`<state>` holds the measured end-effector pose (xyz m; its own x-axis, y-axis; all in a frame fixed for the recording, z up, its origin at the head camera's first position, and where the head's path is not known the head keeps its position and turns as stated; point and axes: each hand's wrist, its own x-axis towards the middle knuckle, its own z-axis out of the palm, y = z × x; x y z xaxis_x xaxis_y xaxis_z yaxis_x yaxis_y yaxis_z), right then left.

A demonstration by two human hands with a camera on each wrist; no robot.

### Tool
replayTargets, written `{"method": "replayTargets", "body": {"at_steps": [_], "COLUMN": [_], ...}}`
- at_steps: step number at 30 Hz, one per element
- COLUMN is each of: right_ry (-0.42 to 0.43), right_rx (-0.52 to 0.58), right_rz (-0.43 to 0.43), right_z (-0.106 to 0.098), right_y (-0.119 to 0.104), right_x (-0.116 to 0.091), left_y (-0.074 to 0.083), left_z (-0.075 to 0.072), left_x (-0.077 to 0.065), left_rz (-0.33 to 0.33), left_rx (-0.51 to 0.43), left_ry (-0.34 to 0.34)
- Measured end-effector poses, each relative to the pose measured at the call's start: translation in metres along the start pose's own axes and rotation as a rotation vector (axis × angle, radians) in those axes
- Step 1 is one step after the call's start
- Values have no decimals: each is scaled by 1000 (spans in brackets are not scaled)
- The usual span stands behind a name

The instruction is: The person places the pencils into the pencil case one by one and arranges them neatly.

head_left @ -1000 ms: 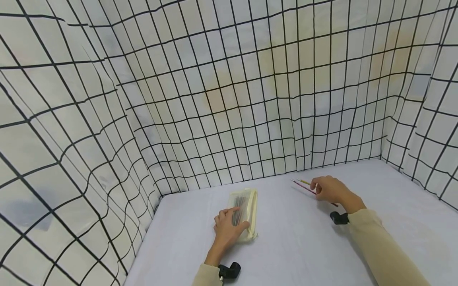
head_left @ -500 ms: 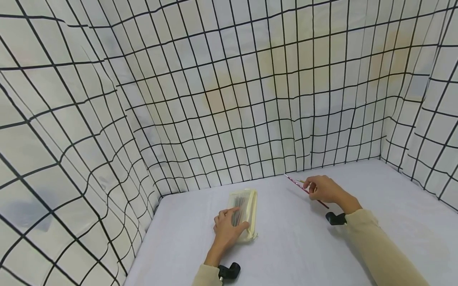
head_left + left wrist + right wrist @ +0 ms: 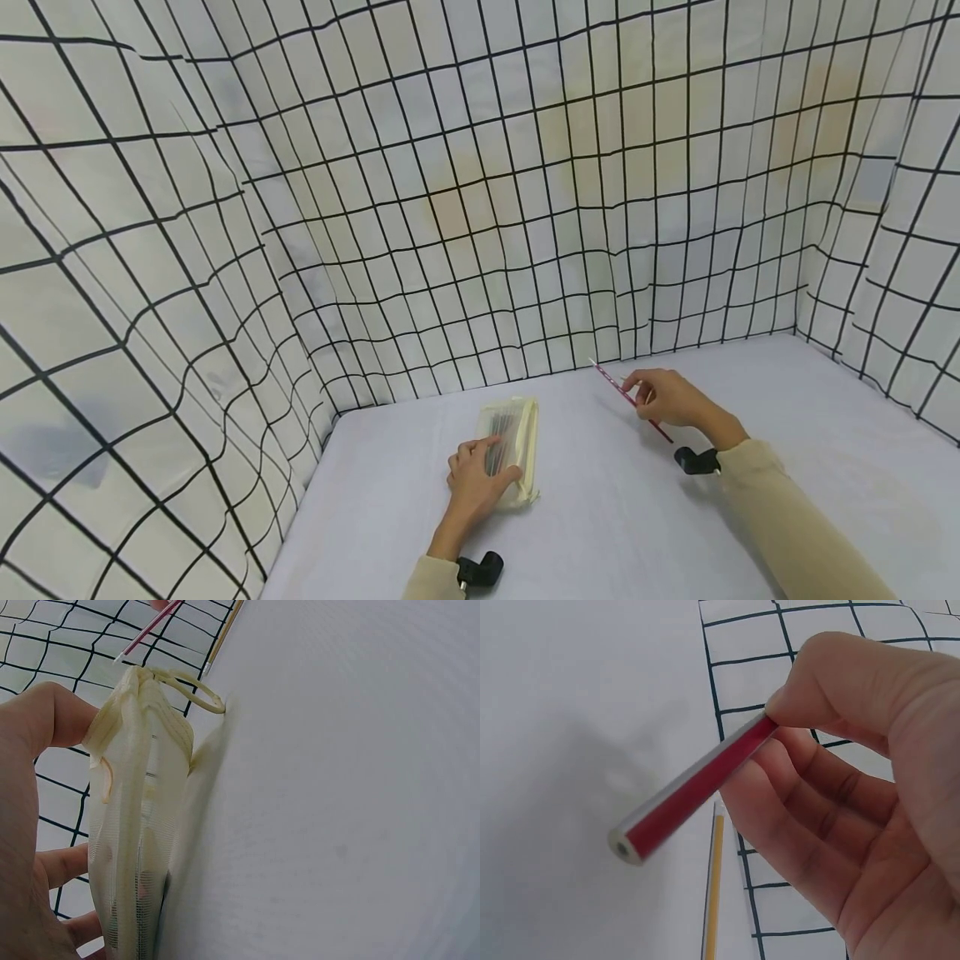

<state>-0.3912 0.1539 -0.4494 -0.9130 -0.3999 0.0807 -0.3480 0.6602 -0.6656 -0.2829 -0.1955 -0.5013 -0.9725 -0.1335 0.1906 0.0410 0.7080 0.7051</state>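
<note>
My left hand [image 3: 474, 483] rests on a pale yellow mesh zip pouch [image 3: 517, 425], thumb near its zip side. Several dark slim items show through the mesh. In the left wrist view the pouch [image 3: 139, 817] has a looped cord [image 3: 214, 705] at its near end. Above the table, my right hand [image 3: 675, 400] pinches a red patterned pencil [image 3: 611, 382] between thumb and fingers. Its flat, unsharpened end faces the right wrist camera, and its far end looks white. Beneath that hand lies a yellow pencil [image 3: 715, 892], mostly hidden in the head view.
A white cloth covers the table [image 3: 375, 500]. White sheeting with a black grid [image 3: 465, 283] rises behind the table and at both sides. Each wrist carries a small black camera, the left one [image 3: 482, 570] close to the tabletop.
My right hand has shifted slightly left, lifting the red pencil and swinging its far end up and left, away from the yellow pencil. The left hand and pouch stay put.
</note>
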Motion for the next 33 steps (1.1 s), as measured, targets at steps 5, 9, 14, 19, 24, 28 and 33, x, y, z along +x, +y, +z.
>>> {"method": "replayTargets", "body": {"at_steps": [5, 9, 14, 19, 24, 28, 33], "right_ry": [-9, -3, -1, -2, -1, -3, -6], "right_rx": [54, 93, 146, 192, 248, 292, 350], "right_rz": [5, -2, -4, -15, 5, 10, 14], "right_z": [3, 6, 8, 10, 12, 14, 18], "right_y": [-2, -4, -7, -10, -11, -11, -9], "right_x": [2, 3, 2, 0, 1, 3, 6], "left_y": [0, 0, -1, -1, -1, -1, -1], "left_z": [0, 0, 1, 1, 1, 1, 1], "left_x": [0, 1, 1, 1, 1, 0, 1], "left_rz": [3, 5, 7, 8, 12, 14, 12], "left_rx": [6, 6, 16, 11, 9, 6, 3], "left_ry": [2, 3, 5, 6, 5, 4, 3]}}
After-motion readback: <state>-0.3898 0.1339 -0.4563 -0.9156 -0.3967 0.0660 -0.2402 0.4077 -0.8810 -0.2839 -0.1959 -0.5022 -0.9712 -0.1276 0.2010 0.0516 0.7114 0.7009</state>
